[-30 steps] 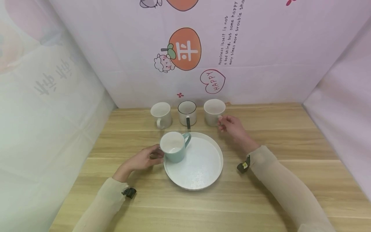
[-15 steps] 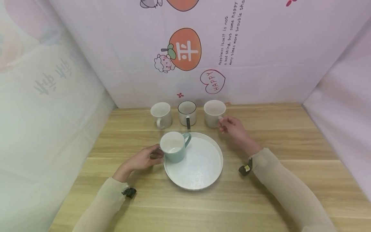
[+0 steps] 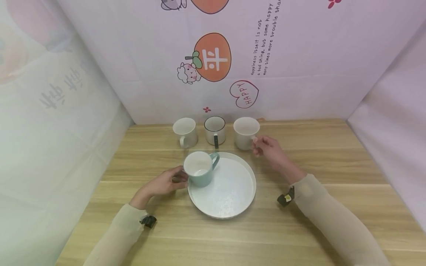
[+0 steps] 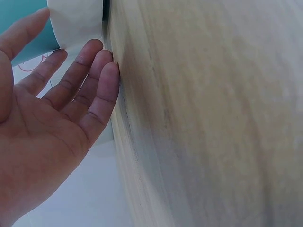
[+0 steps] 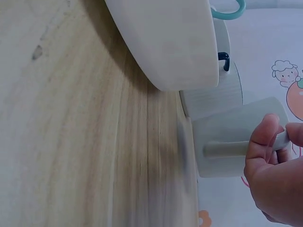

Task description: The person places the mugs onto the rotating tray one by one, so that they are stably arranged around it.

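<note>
A white mug [image 3: 245, 135] stands upright at the right of the back row. My right hand [image 3: 269, 149] pinches its handle [image 5: 227, 149] between thumb and curled fingers. Whether the mug's base touches the table, I cannot tell. On the left part of a round white tray [image 3: 229, 188] sits a light teal mug [image 3: 202, 175], its handle pointing to the back right. My left hand [image 3: 166, 181] lies at the tray's left edge beside this mug, fingers loosely spread. In the left wrist view the thumb and fingertips [image 4: 110, 78] are close to the tray wall; contact is unclear.
Two more mugs stand behind the tray: a plain white mug [image 3: 185, 133] at the left and a white mug with a black rim and dark handle [image 3: 213, 135] in the middle. A printed white cloth [image 3: 299, 81] hangs along the back edge of the wooden table [image 3: 316, 147].
My right hand has drawn the white mug slightly toward me, away from the back cloth. The left hand, the tray and the other mugs have stayed put.
</note>
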Tool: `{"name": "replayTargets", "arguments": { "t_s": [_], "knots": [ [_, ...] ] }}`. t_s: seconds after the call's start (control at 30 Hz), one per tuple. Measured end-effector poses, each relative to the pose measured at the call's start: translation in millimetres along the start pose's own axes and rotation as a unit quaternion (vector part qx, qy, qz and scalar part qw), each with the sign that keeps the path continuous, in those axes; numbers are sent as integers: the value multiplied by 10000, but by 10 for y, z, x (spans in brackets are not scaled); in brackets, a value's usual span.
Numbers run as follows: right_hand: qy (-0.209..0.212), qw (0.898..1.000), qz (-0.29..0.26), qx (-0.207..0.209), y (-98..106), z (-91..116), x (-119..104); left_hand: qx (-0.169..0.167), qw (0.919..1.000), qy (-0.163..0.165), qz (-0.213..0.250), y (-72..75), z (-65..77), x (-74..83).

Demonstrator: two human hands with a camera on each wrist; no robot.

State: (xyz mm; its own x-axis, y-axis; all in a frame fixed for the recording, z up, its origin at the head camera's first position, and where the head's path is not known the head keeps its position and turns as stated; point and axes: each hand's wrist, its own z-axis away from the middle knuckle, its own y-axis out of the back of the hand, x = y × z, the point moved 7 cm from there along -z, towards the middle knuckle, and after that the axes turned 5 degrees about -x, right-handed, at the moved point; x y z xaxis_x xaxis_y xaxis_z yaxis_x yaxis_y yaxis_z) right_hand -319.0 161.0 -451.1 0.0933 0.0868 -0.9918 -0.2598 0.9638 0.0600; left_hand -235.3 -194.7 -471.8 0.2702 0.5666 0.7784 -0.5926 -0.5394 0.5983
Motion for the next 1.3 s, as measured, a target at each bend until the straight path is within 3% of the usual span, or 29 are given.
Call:
{"name": "replayTargets", "arguments": {
  "t_s": [1.3],
  "knots": [
    [172,9978,316,-554,-90,424,-181,28,9998,87,-150,15,-16,-31]
  ]
}}
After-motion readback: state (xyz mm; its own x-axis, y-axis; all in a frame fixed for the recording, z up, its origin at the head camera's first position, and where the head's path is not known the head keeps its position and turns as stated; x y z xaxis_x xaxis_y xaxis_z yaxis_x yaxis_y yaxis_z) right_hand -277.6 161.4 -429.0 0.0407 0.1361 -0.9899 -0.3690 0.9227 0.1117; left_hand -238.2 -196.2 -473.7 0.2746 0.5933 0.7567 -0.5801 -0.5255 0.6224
